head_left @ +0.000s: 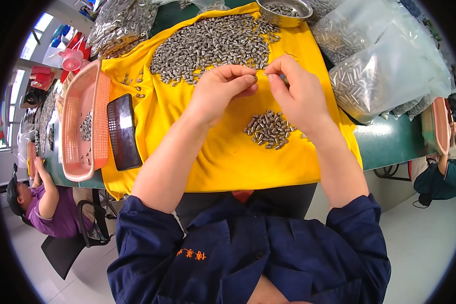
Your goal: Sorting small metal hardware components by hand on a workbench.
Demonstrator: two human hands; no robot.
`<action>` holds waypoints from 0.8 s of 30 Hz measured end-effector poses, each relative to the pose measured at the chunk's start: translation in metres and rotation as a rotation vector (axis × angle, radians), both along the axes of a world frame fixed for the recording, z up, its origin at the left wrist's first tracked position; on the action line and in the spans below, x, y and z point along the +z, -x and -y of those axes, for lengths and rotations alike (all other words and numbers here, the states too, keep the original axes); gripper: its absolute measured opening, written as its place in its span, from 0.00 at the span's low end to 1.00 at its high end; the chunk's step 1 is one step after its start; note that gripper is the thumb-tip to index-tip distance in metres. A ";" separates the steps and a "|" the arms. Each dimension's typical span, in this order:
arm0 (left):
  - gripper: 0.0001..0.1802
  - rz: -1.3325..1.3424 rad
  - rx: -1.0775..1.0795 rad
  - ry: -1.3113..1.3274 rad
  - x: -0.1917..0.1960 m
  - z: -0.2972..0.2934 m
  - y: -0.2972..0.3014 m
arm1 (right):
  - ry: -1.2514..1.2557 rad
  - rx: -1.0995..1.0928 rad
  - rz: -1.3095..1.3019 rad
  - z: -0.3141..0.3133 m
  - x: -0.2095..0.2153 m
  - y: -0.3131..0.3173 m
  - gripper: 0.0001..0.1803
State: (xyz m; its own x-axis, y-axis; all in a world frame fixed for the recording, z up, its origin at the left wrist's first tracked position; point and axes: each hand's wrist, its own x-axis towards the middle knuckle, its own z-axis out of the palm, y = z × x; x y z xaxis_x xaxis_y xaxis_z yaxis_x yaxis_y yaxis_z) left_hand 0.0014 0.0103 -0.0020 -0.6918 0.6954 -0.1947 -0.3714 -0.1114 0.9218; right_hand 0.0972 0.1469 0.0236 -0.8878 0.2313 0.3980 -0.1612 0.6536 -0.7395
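Above a yellow cloth (pixel 228 167), my two hands come close together with bent fingers. My left hand (pixel 223 91) pinches a small metal cylinder (pixel 255 78) between thumb and forefinger, mostly covered by the fingertips. Thumb and forefinger of my right hand (pixel 300 93) close on a thin, pin-like tip (pixel 266 75); the rest of it is hidden in the hand. Beyond them spreads a big heap of small silvery metal cylinders (pixel 213 45). A smaller pile of the same cylinders (pixel 269 129) lies nearer me, just below my right hand.
Left of the cloth's middle are a pink plastic basket (pixel 104 126) with some metal pieces and a black phone (pixel 122 131). A metal bowl (pixel 286 20) of parts stands at the back. Clear bags (pixel 359 86) of metal parts crowd the right. Two other people sit at the sides.
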 end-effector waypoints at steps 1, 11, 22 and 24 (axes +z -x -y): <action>0.07 -0.001 0.004 0.001 0.000 0.002 0.001 | 0.001 0.004 -0.001 -0.002 0.001 0.001 0.04; 0.10 -0.880 -0.091 0.164 0.000 -0.001 -0.007 | 0.314 -0.053 -0.169 -0.019 -0.001 0.005 0.05; 0.07 -1.388 -0.201 0.851 -0.002 -0.030 0.032 | 0.096 -0.091 -0.164 -0.010 -0.009 0.008 0.04; 0.07 -1.360 -0.191 0.839 0.000 -0.029 0.038 | 0.124 -0.088 -0.203 -0.008 -0.007 0.009 0.04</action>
State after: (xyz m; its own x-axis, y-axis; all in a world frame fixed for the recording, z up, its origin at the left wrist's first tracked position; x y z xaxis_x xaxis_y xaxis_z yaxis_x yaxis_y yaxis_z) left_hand -0.0362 0.0397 -0.0021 -0.5814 0.8061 0.1099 0.7847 0.5199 0.3375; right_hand 0.0882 0.1545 0.0170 -0.7670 0.3622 0.5297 -0.2614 0.5776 -0.7734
